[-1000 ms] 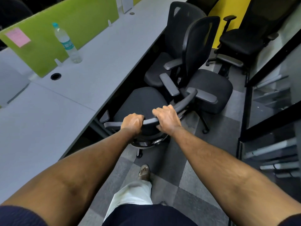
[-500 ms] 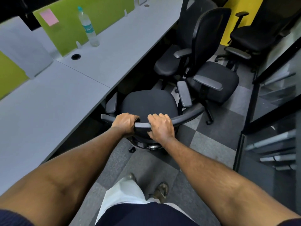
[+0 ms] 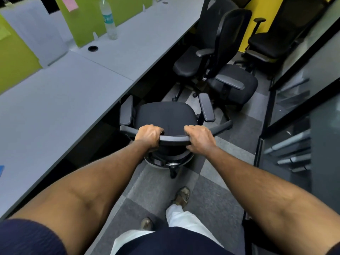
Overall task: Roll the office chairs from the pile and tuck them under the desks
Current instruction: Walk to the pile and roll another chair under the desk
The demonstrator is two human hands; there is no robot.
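Black office chair w/ grey armrests is held at its back rail, left hand & right hand both curled round it; seat just beside the grey laminate surface, not yet tucked. To be turned left, pushed squarely; armrest clearance under the edge is unclear. Piled black chairs crowd ahead

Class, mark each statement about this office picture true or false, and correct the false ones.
1. The left hand and right hand both grip the chair by its backrest top. True.
2. The water bottle lies on its side on the desk. False: it stands upright.
3. The gripped chair's seat is hidden under the desk. False: the seat is in plain view in the aisle, beside the desk edge.
4. Other chairs stand clustered further down the aisle. True.
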